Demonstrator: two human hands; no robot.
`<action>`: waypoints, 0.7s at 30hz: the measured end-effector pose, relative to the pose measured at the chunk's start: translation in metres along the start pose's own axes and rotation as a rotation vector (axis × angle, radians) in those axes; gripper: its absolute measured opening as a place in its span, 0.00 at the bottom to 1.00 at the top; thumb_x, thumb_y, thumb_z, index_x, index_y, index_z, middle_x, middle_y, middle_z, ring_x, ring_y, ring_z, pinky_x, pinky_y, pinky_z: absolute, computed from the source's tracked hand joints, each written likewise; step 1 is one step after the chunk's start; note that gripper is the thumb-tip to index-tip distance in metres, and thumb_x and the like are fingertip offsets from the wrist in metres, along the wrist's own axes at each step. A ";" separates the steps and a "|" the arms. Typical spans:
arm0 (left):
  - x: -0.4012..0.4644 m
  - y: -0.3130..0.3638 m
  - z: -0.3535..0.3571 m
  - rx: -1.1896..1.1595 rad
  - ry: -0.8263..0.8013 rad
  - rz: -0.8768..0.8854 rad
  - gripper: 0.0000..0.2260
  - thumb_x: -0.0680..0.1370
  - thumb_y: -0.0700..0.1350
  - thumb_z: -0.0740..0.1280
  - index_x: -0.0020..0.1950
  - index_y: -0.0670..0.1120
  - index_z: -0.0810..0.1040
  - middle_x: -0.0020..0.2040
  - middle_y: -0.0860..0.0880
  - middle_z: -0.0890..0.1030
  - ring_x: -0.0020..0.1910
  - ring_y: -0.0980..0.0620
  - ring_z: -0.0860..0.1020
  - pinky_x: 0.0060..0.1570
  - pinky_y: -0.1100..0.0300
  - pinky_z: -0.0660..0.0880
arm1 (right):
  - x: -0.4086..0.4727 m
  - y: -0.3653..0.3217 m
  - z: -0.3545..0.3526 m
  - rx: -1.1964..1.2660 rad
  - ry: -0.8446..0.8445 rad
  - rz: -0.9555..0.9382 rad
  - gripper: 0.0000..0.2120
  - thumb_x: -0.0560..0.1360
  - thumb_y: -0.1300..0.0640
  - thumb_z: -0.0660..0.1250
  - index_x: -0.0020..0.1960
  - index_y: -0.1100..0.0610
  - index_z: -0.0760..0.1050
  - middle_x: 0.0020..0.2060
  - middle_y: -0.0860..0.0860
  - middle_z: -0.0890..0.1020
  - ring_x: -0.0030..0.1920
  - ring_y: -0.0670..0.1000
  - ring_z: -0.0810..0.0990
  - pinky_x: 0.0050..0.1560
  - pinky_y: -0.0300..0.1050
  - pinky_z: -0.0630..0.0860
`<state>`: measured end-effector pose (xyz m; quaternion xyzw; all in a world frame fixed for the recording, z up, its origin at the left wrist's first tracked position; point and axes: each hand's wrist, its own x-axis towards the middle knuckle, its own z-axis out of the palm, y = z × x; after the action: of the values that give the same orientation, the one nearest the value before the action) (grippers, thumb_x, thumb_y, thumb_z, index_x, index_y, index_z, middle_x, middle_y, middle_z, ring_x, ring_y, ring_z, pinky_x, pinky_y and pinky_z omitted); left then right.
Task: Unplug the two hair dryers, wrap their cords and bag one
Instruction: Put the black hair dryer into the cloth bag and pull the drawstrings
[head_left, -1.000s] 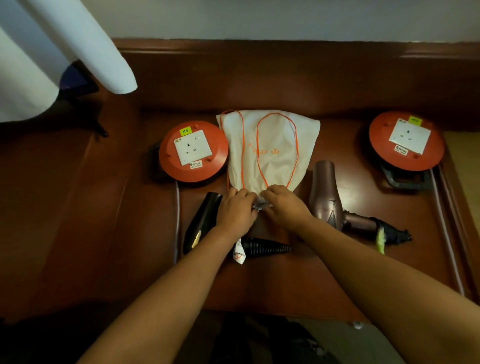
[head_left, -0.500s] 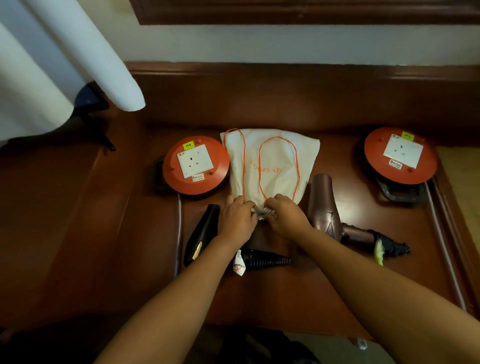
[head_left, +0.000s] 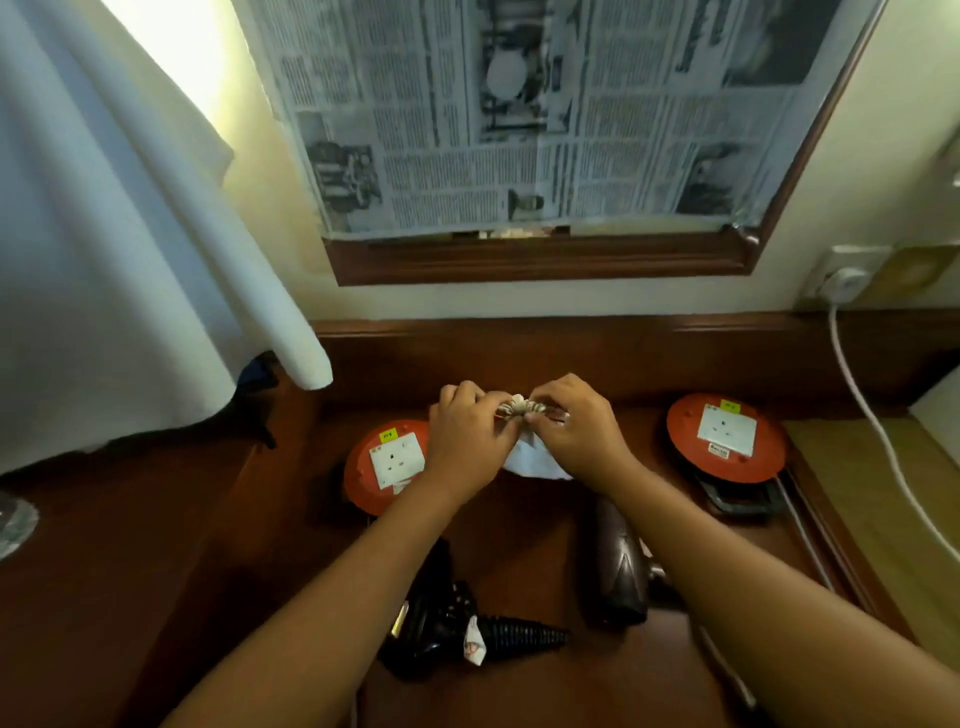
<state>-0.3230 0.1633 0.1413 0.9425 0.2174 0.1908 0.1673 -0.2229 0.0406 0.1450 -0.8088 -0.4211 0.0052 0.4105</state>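
Both my hands hold up the gathered mouth of the white drawstring bag (head_left: 537, 462) above the wooden desk; the bag hangs below them, mostly hidden. My left hand (head_left: 470, 441) pinches the bunched mouth from the left, my right hand (head_left: 574, 431) from the right. A black hair dryer (head_left: 441, 618) with its coiled cord lies near the front, under my left forearm. The bronze hair dryer (head_left: 618, 566) lies to its right, partly under my right forearm.
Two orange cord reels with white sockets sit on the desk, one left (head_left: 387, 465), one right (head_left: 724, 436). A white cable (head_left: 883, 441) runs from a wall plug at right. A white curtain (head_left: 130, 260) hangs at left. A newspaper-covered frame (head_left: 545, 114) is on the wall.
My hands have lifted the bag's bunched mouth off the desk and away from me, so the bag now hangs instead of lying flat. The camera has tilted upward.
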 end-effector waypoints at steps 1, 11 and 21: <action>0.007 0.005 -0.010 -0.018 -0.009 -0.003 0.16 0.77 0.53 0.65 0.62 0.49 0.78 0.55 0.47 0.75 0.57 0.47 0.68 0.49 0.57 0.63 | 0.005 -0.007 -0.009 0.005 0.021 -0.014 0.06 0.73 0.59 0.70 0.49 0.57 0.80 0.44 0.52 0.78 0.45 0.51 0.76 0.45 0.45 0.75; 0.043 0.050 -0.101 -0.300 0.051 0.138 0.06 0.77 0.43 0.66 0.51 0.43 0.80 0.46 0.47 0.82 0.45 0.52 0.78 0.46 0.59 0.72 | 0.046 -0.060 -0.077 -0.104 0.123 -0.218 0.04 0.73 0.58 0.68 0.46 0.57 0.76 0.43 0.49 0.73 0.44 0.50 0.73 0.45 0.48 0.73; 0.056 0.069 -0.147 -0.252 0.254 0.351 0.08 0.72 0.46 0.68 0.43 0.42 0.81 0.38 0.48 0.82 0.38 0.51 0.78 0.40 0.56 0.73 | 0.068 -0.095 -0.117 -0.240 0.122 -0.436 0.10 0.73 0.51 0.63 0.43 0.57 0.77 0.38 0.51 0.79 0.39 0.54 0.76 0.38 0.47 0.72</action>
<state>-0.3164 0.1655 0.3132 0.9059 0.0440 0.3596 0.2193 -0.2021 0.0388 0.3089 -0.7405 -0.5576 -0.1823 0.3279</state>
